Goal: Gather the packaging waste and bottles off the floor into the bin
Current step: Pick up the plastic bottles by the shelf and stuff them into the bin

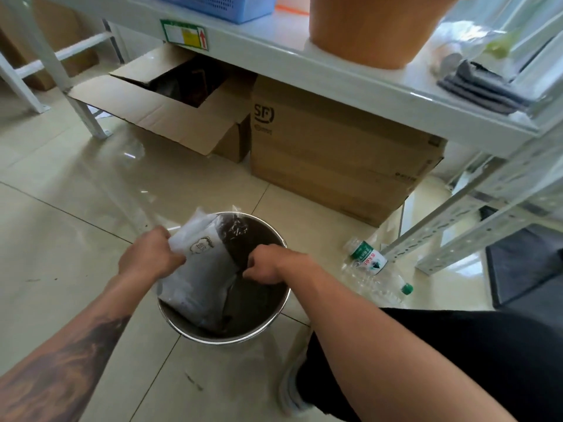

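A clear plastic package (199, 269) sits partly inside the round metal bin (225, 336), its upper end above the rim. The left hand (149, 254) has its fingers closed on the package's top left edge. The right hand (268, 264) is curled into a fist at the package's right side; what it grips cannot be told. Two clear plastic bottles (370, 269) with green caps lie on the glossy beige tiled floor (76, 208), right of the bin. Behind stand cardboard boxes (329, 159) under a white metal shelf (274, 53) bearing an orange bucket (377, 28).
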